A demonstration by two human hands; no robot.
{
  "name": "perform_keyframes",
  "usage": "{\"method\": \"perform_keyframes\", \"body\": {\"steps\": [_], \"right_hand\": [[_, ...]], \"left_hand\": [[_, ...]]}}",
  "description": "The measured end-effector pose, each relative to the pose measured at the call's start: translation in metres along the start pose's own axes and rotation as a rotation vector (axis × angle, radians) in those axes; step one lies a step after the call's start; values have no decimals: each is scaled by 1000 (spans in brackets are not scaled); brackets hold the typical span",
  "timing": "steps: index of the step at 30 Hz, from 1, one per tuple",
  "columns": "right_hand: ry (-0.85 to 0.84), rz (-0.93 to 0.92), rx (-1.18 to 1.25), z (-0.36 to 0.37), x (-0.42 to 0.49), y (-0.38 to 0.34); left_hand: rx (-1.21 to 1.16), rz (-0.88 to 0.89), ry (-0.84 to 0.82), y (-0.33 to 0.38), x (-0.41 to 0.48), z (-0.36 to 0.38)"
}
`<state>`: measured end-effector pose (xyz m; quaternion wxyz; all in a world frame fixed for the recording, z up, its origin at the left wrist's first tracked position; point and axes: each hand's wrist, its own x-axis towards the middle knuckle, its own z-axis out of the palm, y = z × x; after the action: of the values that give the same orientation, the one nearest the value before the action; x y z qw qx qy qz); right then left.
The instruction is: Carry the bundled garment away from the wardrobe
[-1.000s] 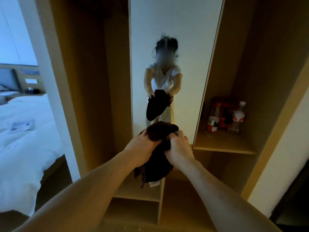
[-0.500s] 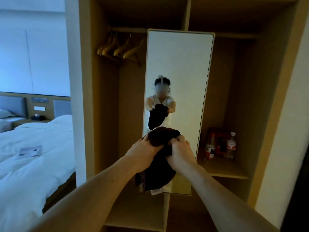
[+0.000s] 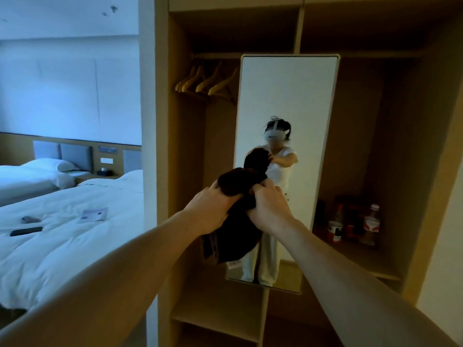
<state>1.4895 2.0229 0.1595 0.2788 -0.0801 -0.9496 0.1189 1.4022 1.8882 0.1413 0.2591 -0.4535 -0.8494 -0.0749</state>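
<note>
Standing before an open wooden wardrobe, the person holds a dark bundled garment up at chest height, in front of the tall mirror fixed to the wardrobe's middle divider. The left hand grips the bundle's left side with fingers curled into the cloth; the right hand pinches a fold at its top right, and the two hands nearly meet. The garment's lower part hangs free, a pale tag showing at its bottom edge.

Wooden hangers hang on the rail in the left compartment. On the right compartment's shelf stand bottles and a can, close together near the back wall. A lower shelf sits under the left compartment.

Left of the wardrobe, a white bed carries a phone near its left edge and a paper card further toward the middle. A second bed lies beyond, against the padded headboard.
</note>
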Motion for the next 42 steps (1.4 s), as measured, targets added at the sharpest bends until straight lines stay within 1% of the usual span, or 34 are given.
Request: {"method": "perform_keyframes", "body": {"steps": [4, 12, 18, 22, 27, 32, 36, 42], "right_hand": [[-60, -86, 52, 17, -3, -18], [-177, -277, 178, 55, -19, -79], [-231, -429, 277, 95, -27, -143], [-303, -506, 318, 122, -36, -192], [-386, -603, 372, 156, -49, -257], [-450, -676, 393, 188, -59, -317], [-500, -708, 373, 217, -71, -358], [-592, -744, 364, 267, -97, -412]], "left_hand": [[44, -46, 14, -12, -30, -5], [100, -237, -24, -48, -110, -17], [138, -373, -82, -82, -179, -32], [145, -545, -94, -98, -229, -46], [200, -655, -142, -126, -290, -65], [269, -723, -184, -158, -343, -75], [277, -804, -243, -182, -386, -71], [212, -872, -210, -205, -450, -57]]}}
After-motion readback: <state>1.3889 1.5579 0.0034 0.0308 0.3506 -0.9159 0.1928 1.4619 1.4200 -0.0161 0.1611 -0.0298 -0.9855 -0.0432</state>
